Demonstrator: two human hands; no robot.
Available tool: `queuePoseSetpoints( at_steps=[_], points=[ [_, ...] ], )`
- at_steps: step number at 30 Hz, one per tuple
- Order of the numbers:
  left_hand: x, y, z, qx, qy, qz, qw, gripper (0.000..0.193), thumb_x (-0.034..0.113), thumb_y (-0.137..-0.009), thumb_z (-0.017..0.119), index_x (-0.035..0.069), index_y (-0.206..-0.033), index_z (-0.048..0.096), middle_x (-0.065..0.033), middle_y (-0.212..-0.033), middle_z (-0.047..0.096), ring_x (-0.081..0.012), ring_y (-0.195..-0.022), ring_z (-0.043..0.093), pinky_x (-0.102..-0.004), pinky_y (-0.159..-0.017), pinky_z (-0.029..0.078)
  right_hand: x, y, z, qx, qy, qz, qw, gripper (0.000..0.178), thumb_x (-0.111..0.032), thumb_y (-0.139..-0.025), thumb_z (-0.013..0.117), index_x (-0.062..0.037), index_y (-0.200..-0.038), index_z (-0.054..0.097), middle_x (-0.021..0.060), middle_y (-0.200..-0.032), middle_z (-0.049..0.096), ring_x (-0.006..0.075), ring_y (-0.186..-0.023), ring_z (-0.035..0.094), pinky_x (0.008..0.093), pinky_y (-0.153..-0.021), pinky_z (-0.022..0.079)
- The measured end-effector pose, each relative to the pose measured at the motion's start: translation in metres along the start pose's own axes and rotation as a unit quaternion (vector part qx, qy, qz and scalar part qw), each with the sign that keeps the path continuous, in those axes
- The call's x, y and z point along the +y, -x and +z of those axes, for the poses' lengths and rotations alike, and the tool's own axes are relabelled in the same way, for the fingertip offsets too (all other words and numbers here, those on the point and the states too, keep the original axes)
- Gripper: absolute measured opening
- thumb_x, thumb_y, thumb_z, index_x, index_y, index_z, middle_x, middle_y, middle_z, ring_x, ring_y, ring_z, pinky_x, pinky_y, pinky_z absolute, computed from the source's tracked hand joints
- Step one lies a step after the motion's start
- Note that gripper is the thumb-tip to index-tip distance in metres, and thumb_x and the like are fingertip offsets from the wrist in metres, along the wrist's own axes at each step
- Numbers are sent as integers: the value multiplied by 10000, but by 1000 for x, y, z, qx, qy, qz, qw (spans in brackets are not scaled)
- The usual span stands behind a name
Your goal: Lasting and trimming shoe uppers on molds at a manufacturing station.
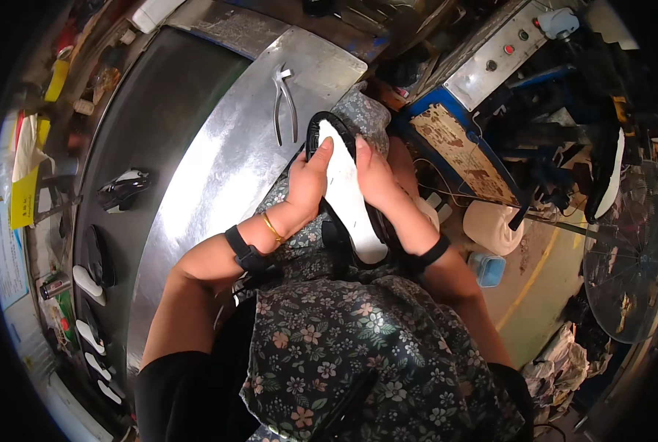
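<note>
Item, nearest me: floral cloth [321, 346], spread over the lap, patterned in pale blossoms.

Item: black band [244, 250], round the left wrist; gold-coloured bracelet [271, 227] just beside it, toward the hand.

Item: black shoe [343, 180], one, bottom side up, held between two hands. Its long axis runs away from the lap: heel end nearest the body, toe farthest and leaning a little to my left. From the grip, the greater length lies back toward the heel; the toe reaches only slightly beyond the thumbs. Both hands are on it, neither clearly nearer.

Item: left hand [308, 180], closed on the left edge, thumb laid lengthwise on the white bottom [360, 221] close to the toe.

Item: right hand [377, 177], closed on the opposite edge, thumb along the rim, tip toward the toe. Each hand is parted only by the shoe it clasps; the fingers beneath are hidden, so I cannot tell how they sit.

Item: pincers [290, 107], metal, unheld, head away from me, handles toward the body; left hand the nearer.

Item: metal table [196, 169], bearing the pincers.

Item: dark belt [174, 96], beyond the table on my left, with shoe parts [89, 283] along it.

Item, far right: button panel [491, 62] on a blue-framed machine [465, 147].
</note>
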State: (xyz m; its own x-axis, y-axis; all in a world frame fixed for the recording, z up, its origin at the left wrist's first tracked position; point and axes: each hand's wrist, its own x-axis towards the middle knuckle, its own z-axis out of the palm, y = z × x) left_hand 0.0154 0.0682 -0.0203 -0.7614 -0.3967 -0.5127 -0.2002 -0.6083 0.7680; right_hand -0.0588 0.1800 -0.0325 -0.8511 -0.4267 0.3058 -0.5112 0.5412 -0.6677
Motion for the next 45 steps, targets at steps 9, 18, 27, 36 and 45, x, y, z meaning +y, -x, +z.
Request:
queuePoseSetpoints(
  at_steps=[9,18,27,36,45],
  points=[
    [-2,-8,-4,-27,-32,-29,999,513,445,-973,518,-25,-1168,582,-129,-1023,675,-239,-878,650,-355,-797,520,5,-10,-6,-143,-20,162,976,506,-379,-1017,342,42,-1127,600,258,-1131,642,397,-1026,629,457,-885,490],
    [104,-9,-89,-72,63,37,995,448,449,-933,578,20,-1031,660,-108,-898,706,-232,-740,678,-361,-708,564,120,-51,-344,12,138,47,989,299,-210,-962,564,-9,-1165,649,122,-1110,661,201,-1010,626,314,-904,473],
    [135,-56,-157,74,-797,109,590,653,519,-791,694,-31,-1121,567,-264,-1050,651,-426,-999,620,-484,-837,503,184,-55,-442,284,387,216,850,834,-325,-597,802,-155,-1361,511,183,-1346,507,403,-1077,592,473,-928,476],
    [101,-8,-31,-169,-428,249,853,414,188,-894,689,-28,-1231,587,-155,-1188,651,-211,-1130,602,-338,-974,458,81,-10,-363,343,272,-37,898,801,-210,-606,817,-129,-1349,526,189,-1511,332,424,-1299,411,454,-1040,390],
    [94,45,71,-295,119,-51,947,523,524,-989,456,63,-1164,632,-79,-1107,675,-186,-962,653,-323,-792,531,-58,51,-164,-99,-312,-122,937,1308,-510,-665,851,8,-1526,13,212,-1572,130,349,-1422,258,474,-1153,214]
  ],
)
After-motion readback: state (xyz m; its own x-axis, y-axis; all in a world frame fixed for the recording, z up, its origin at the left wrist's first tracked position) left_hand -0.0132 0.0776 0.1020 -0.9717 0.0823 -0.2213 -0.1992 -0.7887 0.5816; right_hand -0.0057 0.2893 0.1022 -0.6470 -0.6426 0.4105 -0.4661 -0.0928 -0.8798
